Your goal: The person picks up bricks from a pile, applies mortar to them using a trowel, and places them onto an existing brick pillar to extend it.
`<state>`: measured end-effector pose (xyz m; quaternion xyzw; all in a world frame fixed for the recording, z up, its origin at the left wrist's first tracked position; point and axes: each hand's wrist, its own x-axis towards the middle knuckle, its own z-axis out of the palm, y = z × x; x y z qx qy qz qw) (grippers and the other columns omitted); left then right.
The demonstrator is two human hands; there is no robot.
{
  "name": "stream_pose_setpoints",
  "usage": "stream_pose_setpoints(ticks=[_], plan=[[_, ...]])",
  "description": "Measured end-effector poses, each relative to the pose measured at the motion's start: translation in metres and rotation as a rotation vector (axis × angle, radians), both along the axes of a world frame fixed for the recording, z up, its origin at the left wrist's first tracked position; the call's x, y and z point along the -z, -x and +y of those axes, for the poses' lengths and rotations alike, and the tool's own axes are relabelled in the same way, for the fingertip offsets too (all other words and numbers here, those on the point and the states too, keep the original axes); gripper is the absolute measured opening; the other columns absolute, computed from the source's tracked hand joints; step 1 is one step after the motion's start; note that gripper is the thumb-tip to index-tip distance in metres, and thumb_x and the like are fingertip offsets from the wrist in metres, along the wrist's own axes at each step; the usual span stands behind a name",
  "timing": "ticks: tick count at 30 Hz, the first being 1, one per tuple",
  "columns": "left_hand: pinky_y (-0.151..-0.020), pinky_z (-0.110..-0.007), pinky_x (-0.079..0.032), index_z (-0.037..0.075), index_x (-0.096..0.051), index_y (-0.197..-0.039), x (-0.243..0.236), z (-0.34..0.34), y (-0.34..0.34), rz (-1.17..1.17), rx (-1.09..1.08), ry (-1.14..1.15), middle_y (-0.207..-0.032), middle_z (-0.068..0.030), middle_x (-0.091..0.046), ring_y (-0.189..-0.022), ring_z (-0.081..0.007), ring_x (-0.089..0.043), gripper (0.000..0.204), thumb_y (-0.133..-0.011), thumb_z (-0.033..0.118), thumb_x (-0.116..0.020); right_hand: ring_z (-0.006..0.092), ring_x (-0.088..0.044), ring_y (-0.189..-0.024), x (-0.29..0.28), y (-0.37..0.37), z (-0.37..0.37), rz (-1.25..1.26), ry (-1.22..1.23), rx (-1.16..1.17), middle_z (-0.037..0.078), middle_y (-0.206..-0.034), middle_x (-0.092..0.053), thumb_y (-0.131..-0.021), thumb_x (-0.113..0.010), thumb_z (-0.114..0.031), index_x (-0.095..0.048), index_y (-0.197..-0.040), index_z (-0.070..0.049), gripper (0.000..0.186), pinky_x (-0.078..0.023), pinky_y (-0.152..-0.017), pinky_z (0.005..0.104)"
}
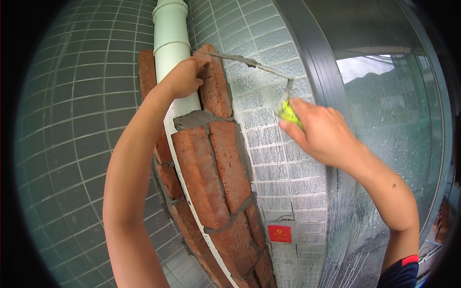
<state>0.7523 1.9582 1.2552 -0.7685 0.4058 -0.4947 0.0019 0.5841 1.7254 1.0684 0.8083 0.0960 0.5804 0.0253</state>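
My left hand is up beside the white drainpipe. Its fingers are curled on the left edge of the topmost red brick, which stands upright against the pipe. In my right hand is a trowel, gripped by its yellow-green handle. The trowel's blade is seen edge-on, with grey mortar on it, and its tip reaches toward the brick's top. Under that brick, a lump of grey mortar lies on the upper end of a lower brick.
More mortared bricks run down along the pipe. Dark grey tiles cover the left wall. Wet, glossy tiles lie to the right, with a red square sticker on them. Beyond stands a metal-framed window with water drops.
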Motion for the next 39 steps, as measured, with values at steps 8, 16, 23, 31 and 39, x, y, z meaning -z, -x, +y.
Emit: stream_pose_setpoints(ticks=[8,16,23,31,39], plan=[[-0.103,-0.036,-0.042,-0.005,-0.052,-0.132,0.016,-0.003,0.009,0.155,0.056,-0.018,-0.129,-0.0237,-0.057,-0.120,-0.0328,-0.055,0.058,-0.075,-0.011,-0.044,0.0433,-0.065,-0.085,-0.057,-0.010,0.029,0.034,0.064,0.019,0.024,-0.089,-0.067,-0.095,-0.053,-0.031,-0.056,-0.103,0.004,0.036,-0.052,-0.074,0.0514],[-0.107,-0.034,-0.039,-0.004,-0.049,-0.135,0.025,0.000,0.007,0.027,0.071,-0.020,-0.133,-0.0219,-0.054,-0.125,-0.0329,-0.051,0.065,-0.071,-0.010,-0.042,0.0427,-0.065,-0.089,-0.081,-0.015,0.038,0.159,0.031,0.086,0.026,-0.087,-0.067,-0.095,-0.055,-0.034,-0.058,-0.106,0.007,0.042,-0.052,-0.080,0.0492],[-0.109,-0.034,-0.036,-0.005,-0.046,-0.135,0.026,-0.002,0.008,0.112,0.111,-0.017,-0.136,-0.0213,-0.050,-0.129,-0.0336,-0.047,0.064,-0.072,-0.008,-0.043,0.0421,-0.065,-0.090,-0.073,-0.020,0.033,0.148,0.022,0.072,0.027,-0.089,-0.067,-0.095,-0.054,-0.034,-0.058,-0.110,0.007,0.044,-0.052,-0.082,0.0483],[-0.109,-0.035,-0.037,-0.004,-0.046,-0.135,0.025,0.000,-0.010,0.023,0.152,-0.001,-0.133,-0.0216,-0.052,-0.128,-0.0337,-0.047,0.064,-0.071,-0.009,-0.045,0.0420,-0.065,-0.082,-0.072,-0.033,0.028,0.113,-0.197,-0.106,0.028,-0.081,-0.065,-0.094,-0.055,-0.038,-0.059,-0.101,0.008,0.047,-0.050,-0.076,0.0472],[-0.102,-0.035,-0.043,-0.001,-0.047,-0.134,0.025,0.002,-0.001,0.056,0.167,-0.030,-0.130,-0.0193,-0.054,-0.118,-0.0319,-0.054,0.062,-0.073,-0.007,-0.049,0.0210,-0.060,-0.049,-0.083,-0.038,0.041,0.344,-0.342,-0.140,0.013,-0.062,-0.060,-0.094,-0.056,-0.037,-0.060,-0.091,0.004,0.042,-0.049,-0.051,0.0370]])
